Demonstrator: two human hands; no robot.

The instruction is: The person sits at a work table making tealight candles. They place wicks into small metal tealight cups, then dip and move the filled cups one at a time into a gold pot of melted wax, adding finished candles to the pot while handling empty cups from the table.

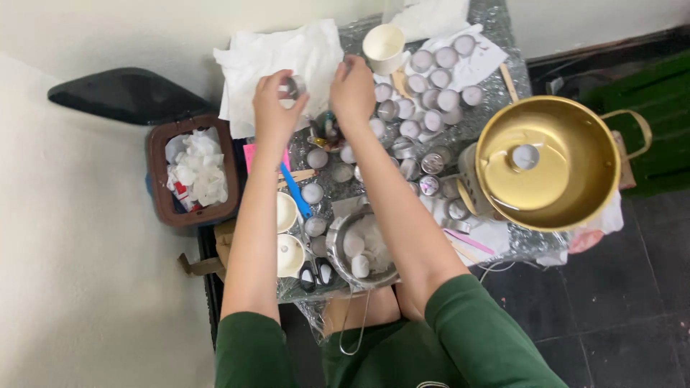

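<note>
Surface: small table (496, 93) in the upper middle of the frame, covered with a glittery silver sheet, crowded edge to edge.
Room: pale wall along the top and left; dark tiled floor at right and lower right; a green mat at the far right edge.
Left of table: brown bin (188, 172) on the floor, filled with crumpled white paper; a dark lid-like shape above it.
Left hand (273, 108): raised over the upper left part of the table, fingers pinching a small metal tin (293, 88).
Tin position: held in the air above the white paper towel (277, 57), between the two hands.
Tin axis: too small and too covered to tell its long axis or which way the opening faces.
Right hand (353, 90): just right of the tin, fingers curled together; whether they touch the tin, cannot tell.
Upper right of table: cluster of filled small tins (438, 79), white cup (384, 47) beside them.
Right: large gold pot (546, 162), one tin inside.
Lower middle: steel bowl (359, 248) holding white lumps.
Near left forearm: blue spatula (296, 192), two white cups (287, 233).
</note>
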